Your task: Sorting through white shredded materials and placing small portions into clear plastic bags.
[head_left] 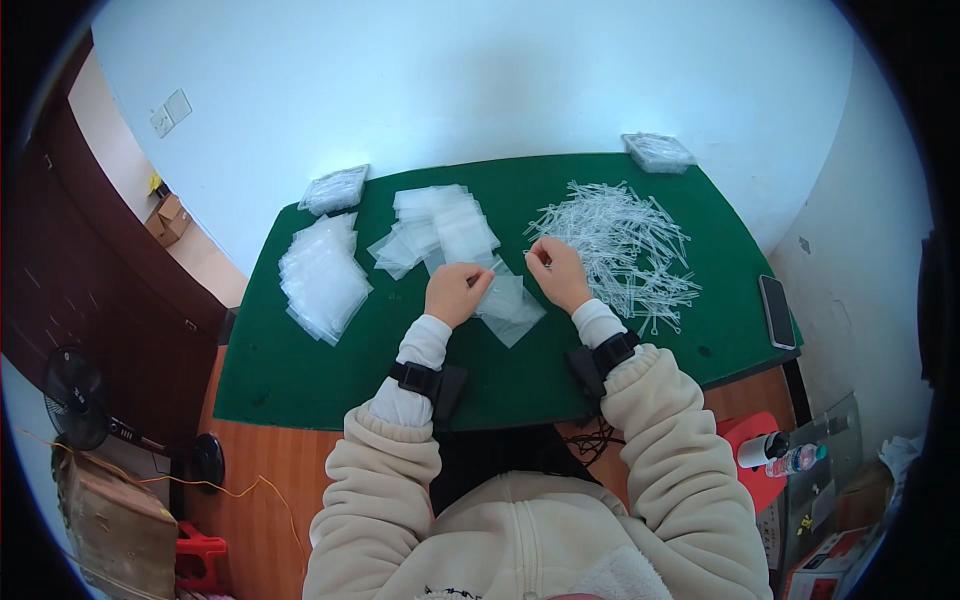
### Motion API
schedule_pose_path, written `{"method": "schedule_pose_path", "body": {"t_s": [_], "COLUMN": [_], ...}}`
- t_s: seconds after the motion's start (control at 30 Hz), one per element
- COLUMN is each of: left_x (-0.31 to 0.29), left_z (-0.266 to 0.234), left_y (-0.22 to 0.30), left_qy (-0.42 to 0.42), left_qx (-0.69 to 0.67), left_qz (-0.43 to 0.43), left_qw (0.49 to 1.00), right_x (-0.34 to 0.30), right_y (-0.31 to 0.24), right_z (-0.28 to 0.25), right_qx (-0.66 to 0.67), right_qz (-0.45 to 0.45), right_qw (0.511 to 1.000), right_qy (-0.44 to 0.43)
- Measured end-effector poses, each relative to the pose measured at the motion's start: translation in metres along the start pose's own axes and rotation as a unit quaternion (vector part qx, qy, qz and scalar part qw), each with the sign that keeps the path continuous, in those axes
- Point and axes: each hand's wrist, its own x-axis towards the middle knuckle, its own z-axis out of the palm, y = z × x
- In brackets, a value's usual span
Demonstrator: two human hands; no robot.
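My left hand (458, 292) is closed, thumb and fingers pinched at the edge of a clear plastic bag (516, 312) near the middle of the green table. Just to its right, my right hand (560, 276) is also pinched, at the left edge of a loose heap of thin clear plastic sticks (625, 240) with looped ends. Whatever it holds, if anything, is too small to make out. Beyond my left hand lies a spread of flat clear bags (440, 222). Another fanned stack of filled-looking clear bags (325, 275) rests on the left.
Clear packs stand at the far left (335, 189) and far right (659, 153) table edges, by the wall. A phone (776, 312) lies at the table's right edge. On the floor are a black fan (80, 395), cardboard boxes and, at right, a red stool (755, 470) with a bottle.
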Motion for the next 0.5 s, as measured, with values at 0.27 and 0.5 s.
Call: {"method": "schedule_pose_path", "body": {"t_s": [0.27,0.5], "left_x": [0.003,0.005], "left_z": [0.002,0.000], "left_y": [-0.006,-0.011], "left_qy": [0.079,0.074], "left_qx": [-0.207,-0.268], "left_qz": [-0.100,-0.132], "left_qw": [0.970,0.951], "right_x": [0.000,0.002], "right_y": [0.013,0.020], "right_z": [0.008,0.005], "right_qx": [0.191,0.217], "right_qz": [0.112,0.125], "right_qw": [0.967,0.956], "right_qy": [-0.123,-0.150]}}
